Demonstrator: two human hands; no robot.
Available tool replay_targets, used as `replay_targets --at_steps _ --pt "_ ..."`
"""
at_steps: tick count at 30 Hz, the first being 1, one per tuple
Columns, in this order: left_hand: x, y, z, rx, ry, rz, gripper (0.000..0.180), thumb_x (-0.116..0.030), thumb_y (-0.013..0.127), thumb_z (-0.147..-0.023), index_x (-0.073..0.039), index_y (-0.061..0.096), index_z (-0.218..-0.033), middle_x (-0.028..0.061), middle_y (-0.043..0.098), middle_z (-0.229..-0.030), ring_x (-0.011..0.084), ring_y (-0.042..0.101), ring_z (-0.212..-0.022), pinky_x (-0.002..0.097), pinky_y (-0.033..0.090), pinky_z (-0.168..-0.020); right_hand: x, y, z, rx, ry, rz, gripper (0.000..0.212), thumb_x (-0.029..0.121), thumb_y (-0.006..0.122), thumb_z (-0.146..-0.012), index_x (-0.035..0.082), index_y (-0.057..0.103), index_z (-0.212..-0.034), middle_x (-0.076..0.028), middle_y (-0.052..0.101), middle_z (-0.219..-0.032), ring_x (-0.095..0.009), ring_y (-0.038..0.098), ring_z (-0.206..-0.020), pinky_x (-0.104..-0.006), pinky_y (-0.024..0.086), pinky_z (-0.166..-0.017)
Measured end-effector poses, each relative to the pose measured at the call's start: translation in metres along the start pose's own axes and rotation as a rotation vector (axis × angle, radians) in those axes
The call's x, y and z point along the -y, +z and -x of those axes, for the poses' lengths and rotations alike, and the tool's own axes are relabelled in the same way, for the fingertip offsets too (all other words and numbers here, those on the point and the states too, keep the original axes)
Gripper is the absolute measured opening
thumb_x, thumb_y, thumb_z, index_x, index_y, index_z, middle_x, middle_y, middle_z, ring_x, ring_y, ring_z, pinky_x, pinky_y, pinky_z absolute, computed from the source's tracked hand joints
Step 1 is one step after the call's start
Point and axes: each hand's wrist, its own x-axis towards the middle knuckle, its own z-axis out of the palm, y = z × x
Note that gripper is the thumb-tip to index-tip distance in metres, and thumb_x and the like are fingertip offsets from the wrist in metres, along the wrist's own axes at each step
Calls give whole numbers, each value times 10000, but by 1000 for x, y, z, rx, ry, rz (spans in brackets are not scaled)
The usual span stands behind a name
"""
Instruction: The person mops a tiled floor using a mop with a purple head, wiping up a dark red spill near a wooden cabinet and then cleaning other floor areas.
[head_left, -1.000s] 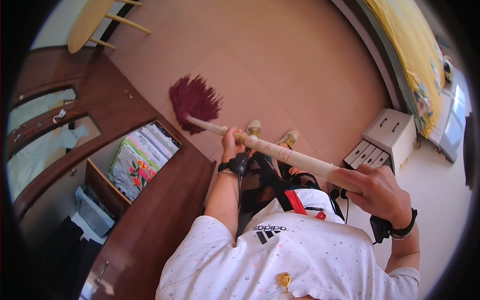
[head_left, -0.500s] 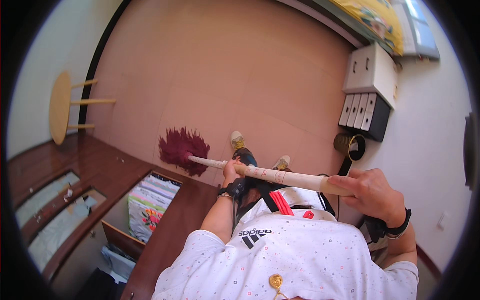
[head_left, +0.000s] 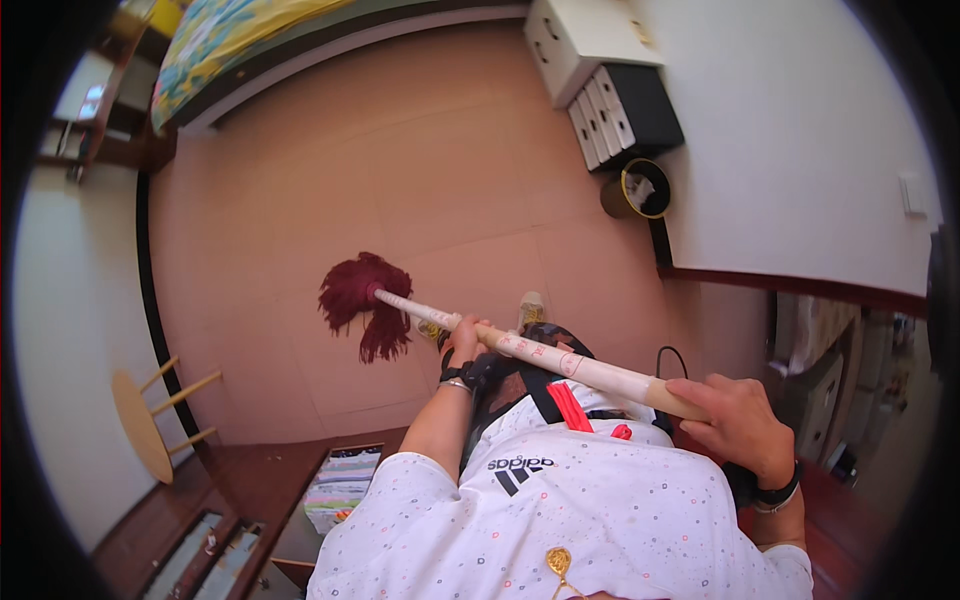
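Note:
A mop with a dark red fringed head [head_left: 366, 300] and a long pale handle [head_left: 590, 370] slants across my front. The strands spread over the tan floor to the front left. Midway along the handle, my left hand [head_left: 466, 341] is closed round it. My right hand [head_left: 738, 422] grips the upper end, near my right side, with the fingers over the top of the handle. Both wrists carry dark bands. My shoes [head_left: 530, 311] stand just beyond the handle, and one is partly hidden by it.
At the left a round wooden stool [head_left: 143, 425] stands by the wall. A bed [head_left: 250, 40] with a yellow cover is at the back left. Right of the floor are a white cabinet [head_left: 570, 45], a black-and-white drawer unit [head_left: 640, 110] and a wastebasket [head_left: 625, 195]. Open drawers [head_left: 345, 480] lie lower left.
My body and view have turned to the right. The cabinet and wastebasket now appear further left, a doorway shows at the right, and the mop head's strands have splayed differently. Both hands keep their grip.

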Motion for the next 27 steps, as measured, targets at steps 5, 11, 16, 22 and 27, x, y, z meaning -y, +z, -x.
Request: replay_targets --at_steps 5,11,16,22,27 --pt "48 87 3 33 -1 -129 173 -39 459 -754 13 373 -895 117 493 -664 246 534 -573 418 489 -538 -43 8 48 -103 209 -107 441 122 663 -628 133 558 -1056 -108 535 -706 -296 532 -623 -373 405 -548" --pt "121 171 20 162 -110 -262 179 -19 470 -758 17 363 -896 125 495 -658 246 537 -558 391 497 -487 -66 2 100 -270 384 -166 463 101 675 -555 69 577 -1007 -133 542 -695 -305 539 -622 -364 415 -552" --pt "171 209 37 247 -192 -237 207 -10 497 -743 42 374 -901 120 486 -661 234 545 -540 384 500 -484 -65 -22 124 -274 452 -173 478 29 641 -507 -30 568 -976 -198 596 -840 -323 590 -761 -327 457 -691" --pt "172 211 35 233 -186 -174 217 1 502 -733 40 377 -906 110 488 -736 219 557 -561 349 490 -471 -67 -54 111 -209 408 -171 487 38 638 -524 3 576 -1006 -169 589 -903 -294 551 -826 -319 422 -769" --pt "126 185 23 197 -107 -32 220 -5 510 -733 36 381 -906 99 479 -715 216 560 -562 337 488 -469 -64 -64 65 -171 222 -170 476 53 632 -534 1 566 -1003 -169 573 -847 -293 548 -754 -320 424 -687"
